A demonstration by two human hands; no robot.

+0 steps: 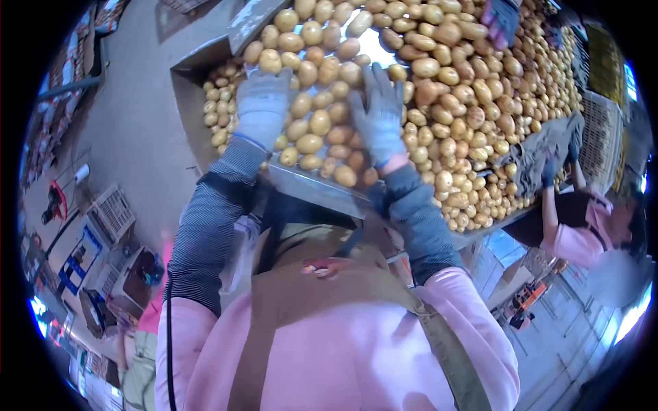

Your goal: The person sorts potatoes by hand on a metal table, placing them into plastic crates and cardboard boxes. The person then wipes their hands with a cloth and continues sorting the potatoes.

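Yellow-brown potatoes lie spread over a pale, shiny surface in front of me. My left hand, in a grey-white glove, rests at the left side of this spread. Its fingers are apart and bend down among the potatoes, with the tips partly hidden. On the right, my right hand wears a similar glove, stretched out and open, palm down against the potatoes. Neither hand visibly grips a potato. Between my forearms is the metal front edge of the surface.
A large potato heap fills the right side. Smaller potatoes sit in a bin at left. Another person's gloved hand is at the top. A co-worker at right handles dark cloth. Crates stand at left.
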